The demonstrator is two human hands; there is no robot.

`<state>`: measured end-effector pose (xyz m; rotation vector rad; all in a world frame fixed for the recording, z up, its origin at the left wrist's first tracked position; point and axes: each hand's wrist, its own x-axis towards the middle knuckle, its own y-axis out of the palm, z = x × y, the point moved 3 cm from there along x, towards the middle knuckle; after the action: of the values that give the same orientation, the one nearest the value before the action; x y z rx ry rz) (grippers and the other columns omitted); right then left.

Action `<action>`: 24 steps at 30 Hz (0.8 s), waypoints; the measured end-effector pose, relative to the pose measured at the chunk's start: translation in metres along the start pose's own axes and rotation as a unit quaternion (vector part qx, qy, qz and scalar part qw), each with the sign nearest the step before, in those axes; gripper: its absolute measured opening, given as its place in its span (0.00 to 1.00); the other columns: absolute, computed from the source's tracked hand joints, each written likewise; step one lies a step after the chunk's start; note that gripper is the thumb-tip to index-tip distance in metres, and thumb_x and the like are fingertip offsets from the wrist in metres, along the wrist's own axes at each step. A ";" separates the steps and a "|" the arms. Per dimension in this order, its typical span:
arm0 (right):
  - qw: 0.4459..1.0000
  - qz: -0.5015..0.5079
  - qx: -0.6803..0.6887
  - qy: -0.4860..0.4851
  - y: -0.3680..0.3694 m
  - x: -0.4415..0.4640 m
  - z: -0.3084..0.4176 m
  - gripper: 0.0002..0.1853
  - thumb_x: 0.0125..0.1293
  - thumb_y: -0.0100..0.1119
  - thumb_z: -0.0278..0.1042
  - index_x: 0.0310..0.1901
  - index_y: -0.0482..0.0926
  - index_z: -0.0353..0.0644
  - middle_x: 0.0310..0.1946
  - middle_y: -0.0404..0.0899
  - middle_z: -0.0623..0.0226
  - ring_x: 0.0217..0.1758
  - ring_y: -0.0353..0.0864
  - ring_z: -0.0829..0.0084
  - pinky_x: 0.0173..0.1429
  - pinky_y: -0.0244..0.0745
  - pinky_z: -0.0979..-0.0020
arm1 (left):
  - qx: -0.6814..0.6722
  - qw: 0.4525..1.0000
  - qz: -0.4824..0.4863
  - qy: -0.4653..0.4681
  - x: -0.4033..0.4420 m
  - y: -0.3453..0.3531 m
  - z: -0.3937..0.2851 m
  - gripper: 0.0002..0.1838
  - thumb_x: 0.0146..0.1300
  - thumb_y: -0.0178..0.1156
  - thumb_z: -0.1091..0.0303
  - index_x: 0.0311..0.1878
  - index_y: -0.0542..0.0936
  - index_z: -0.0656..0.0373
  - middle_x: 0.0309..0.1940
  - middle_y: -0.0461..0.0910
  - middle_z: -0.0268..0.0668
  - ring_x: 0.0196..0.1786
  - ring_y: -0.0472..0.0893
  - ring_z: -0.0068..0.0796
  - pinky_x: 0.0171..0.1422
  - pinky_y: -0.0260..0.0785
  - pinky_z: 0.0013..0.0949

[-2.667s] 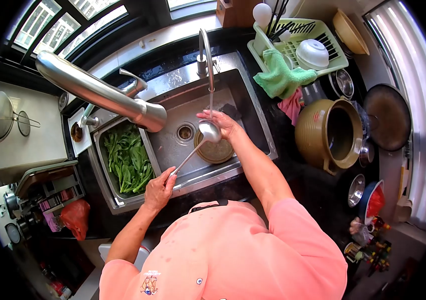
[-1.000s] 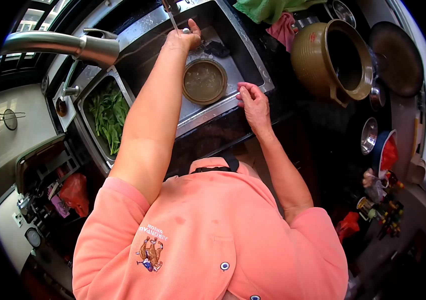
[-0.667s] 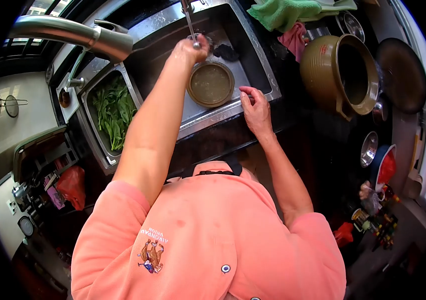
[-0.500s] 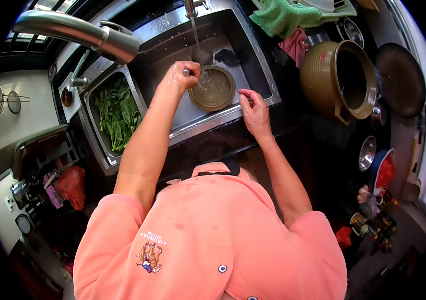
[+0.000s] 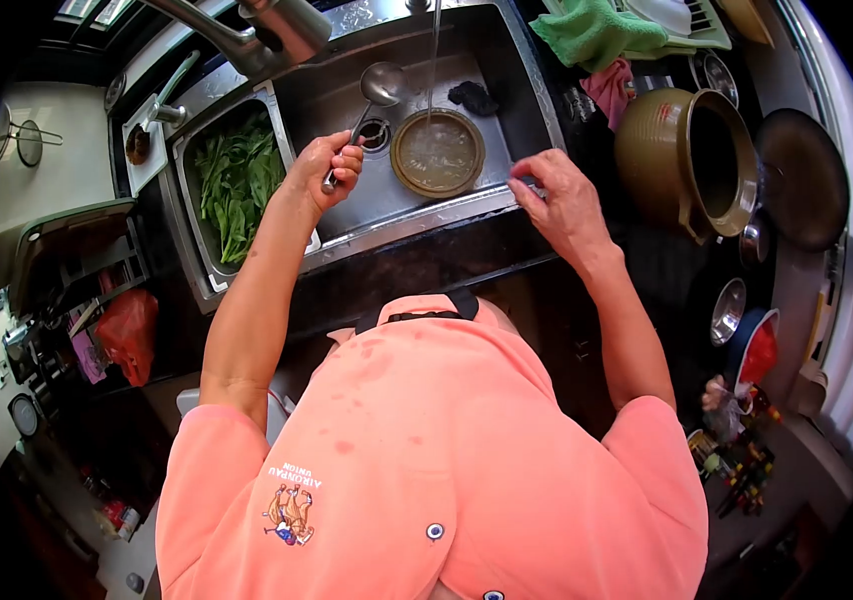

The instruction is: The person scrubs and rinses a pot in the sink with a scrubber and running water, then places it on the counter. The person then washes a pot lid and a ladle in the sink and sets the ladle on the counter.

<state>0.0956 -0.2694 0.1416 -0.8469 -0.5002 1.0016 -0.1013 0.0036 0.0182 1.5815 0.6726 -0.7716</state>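
Note:
My left hand [image 5: 324, 172] is closed around the handle of a metal ladle [image 5: 383, 84], whose round head is out over the sink [image 5: 347, 215]. A shallow brown bowl [image 5: 479, 165] full of rippling water sits on the sink floor, under a thin stream [image 5: 436, 50] falling from above. Near the sink's front right rim, my right hand [image 5: 565, 205] hovers with bent fingers and a gap between thumb and forefinger. I see nothing in it. The drain [image 5: 375, 135] lies left of the bowl, and a black scrubbing pad [image 5: 473, 98] lies behind it on the right.
Leafy greens [image 5: 239, 185] fill the smaller basin on the left. A big metal faucet [image 5: 282, 30] juts in at upper left. Right of the sink are a green cloth [image 5: 597, 35], a pink cloth [image 5: 609, 92], a large brown pot [image 5: 657, 150] on its side and a dark round lid [image 5: 805, 180].
My left hand has moved left and pulled the ladle away from the bowl. My right hand has shifted right, off the bowl's side. The view has shifted a little.

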 end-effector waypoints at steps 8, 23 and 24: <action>0.986 0.135 0.068 -0.073 -0.017 -0.026 0.036 0.08 0.62 0.69 0.34 0.38 0.86 0.39 0.32 0.79 0.60 0.38 0.81 0.60 0.43 0.76 0.63 | 0.010 1.000 -0.025 0.013 -0.006 -0.034 0.016 0.09 0.81 0.49 0.62 0.46 0.70 0.58 0.24 0.68 0.26 0.18 0.65 0.10 0.16 0.57 0.17; 0.895 0.390 0.193 -0.093 -0.046 -0.064 0.111 0.11 0.58 0.69 0.40 0.37 0.89 0.43 0.31 0.79 0.64 0.41 0.81 0.63 0.47 0.76 0.64 | 0.006 1.000 -0.028 0.012 -0.014 -0.038 0.027 0.11 0.81 0.48 0.60 0.49 0.71 0.58 0.24 0.69 0.26 0.18 0.65 0.11 0.16 0.57 0.18; 0.895 0.397 0.185 -0.087 -0.045 -0.064 0.113 0.11 0.58 0.69 0.40 0.37 0.89 0.42 0.32 0.80 0.64 0.41 0.81 0.63 0.48 0.76 0.63 | 0.006 1.000 -0.018 0.012 -0.014 -0.039 0.028 0.10 0.81 0.49 0.60 0.48 0.71 0.57 0.24 0.69 0.26 0.18 0.66 0.11 0.16 0.58 0.18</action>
<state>0.0087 -0.2950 0.2447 -0.6105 -0.0776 1.8724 -0.1430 -0.0183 0.0031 1.5950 0.7162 -0.7863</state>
